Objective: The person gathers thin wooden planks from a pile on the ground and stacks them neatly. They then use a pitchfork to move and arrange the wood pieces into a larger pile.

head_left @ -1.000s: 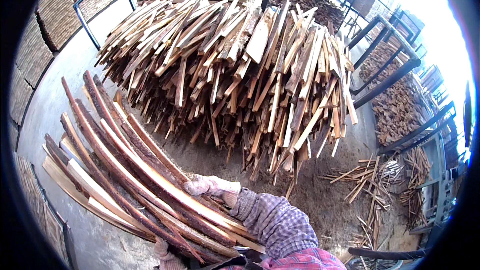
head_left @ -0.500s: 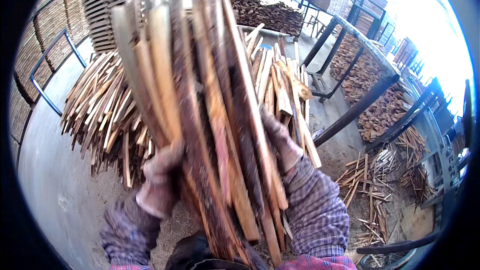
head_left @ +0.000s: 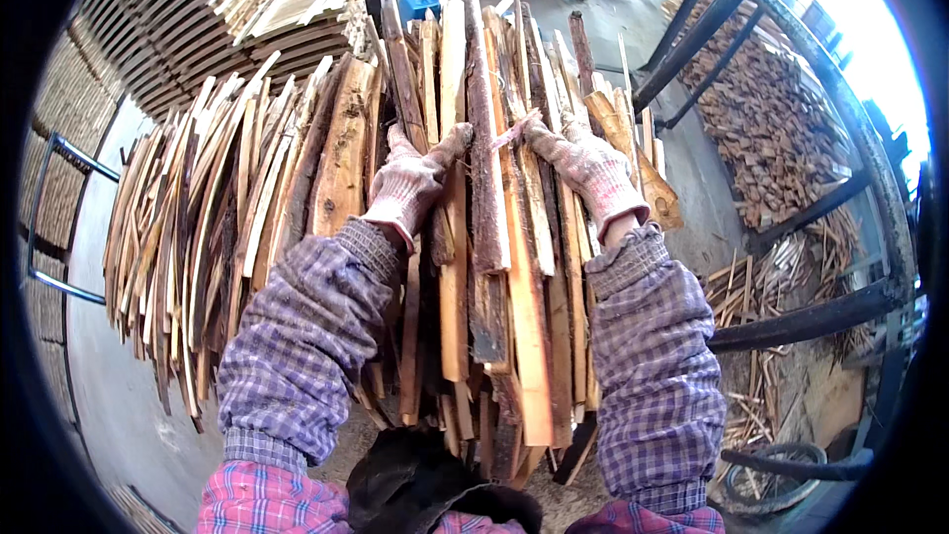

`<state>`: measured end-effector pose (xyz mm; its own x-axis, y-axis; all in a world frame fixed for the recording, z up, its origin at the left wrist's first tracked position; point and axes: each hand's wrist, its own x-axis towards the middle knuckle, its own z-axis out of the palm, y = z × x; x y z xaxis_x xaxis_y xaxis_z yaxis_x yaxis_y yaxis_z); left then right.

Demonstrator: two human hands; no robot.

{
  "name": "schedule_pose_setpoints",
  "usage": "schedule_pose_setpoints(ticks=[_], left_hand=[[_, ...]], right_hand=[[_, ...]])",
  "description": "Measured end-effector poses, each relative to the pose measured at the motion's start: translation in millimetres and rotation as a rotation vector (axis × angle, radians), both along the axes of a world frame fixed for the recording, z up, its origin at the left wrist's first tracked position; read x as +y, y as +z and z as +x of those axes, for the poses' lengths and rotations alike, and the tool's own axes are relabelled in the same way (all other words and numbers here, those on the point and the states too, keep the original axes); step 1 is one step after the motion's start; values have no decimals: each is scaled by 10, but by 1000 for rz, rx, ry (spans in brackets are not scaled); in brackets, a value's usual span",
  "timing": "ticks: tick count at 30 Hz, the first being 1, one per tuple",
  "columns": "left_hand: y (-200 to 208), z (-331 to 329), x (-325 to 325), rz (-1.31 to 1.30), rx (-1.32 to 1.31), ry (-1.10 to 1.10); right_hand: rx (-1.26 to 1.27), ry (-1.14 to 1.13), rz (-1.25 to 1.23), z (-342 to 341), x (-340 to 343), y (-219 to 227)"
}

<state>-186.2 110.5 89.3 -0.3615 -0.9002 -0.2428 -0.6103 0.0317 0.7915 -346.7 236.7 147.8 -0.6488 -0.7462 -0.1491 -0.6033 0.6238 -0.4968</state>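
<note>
Both my hands wear dirty pale knitted gloves and rest on a heap of rough, bark-edged wood strips (head_left: 535,386) lying lengthwise in front of me. My left hand (head_left: 420,173) lies on the strips left of the middle, thumb spread away from its fingers. On the right side of the same heap, my right hand (head_left: 585,163) rests with its thumb stretched inward; its other fingertips are partly hidden. A dark bark-covered strip (head_left: 484,168) lies on top between the hands. Neither hand lifts anything.
A second pile of thin strips (head_left: 188,227) stands left, beside a metal rail (head_left: 35,208). A dark tubular frame (head_left: 830,69) curves along the right. Beyond it are stacked wood pieces (head_left: 746,138); loose scraps (head_left: 751,287) lie on the floor. A blue object (head_left: 420,3) shows behind the heap.
The bundle of strips I held raised between both hands now lies on the heap. My arms have stretched forward, and my grip has loosened.
</note>
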Motion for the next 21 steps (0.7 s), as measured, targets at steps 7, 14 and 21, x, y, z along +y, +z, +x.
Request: schedule_pose_setpoints(ticks=[7,14,21], left_hand=[[-921,104,-717,-701,-106,-268],[-92,221,-100,-734,-247,-444],[-369,167,-237,-921,-192,-457]], right_hand=[[62,139,-12,-21,-189,-192],[287,114,84,-21,-134,-84],[807,250,47,724,1157,-132]])
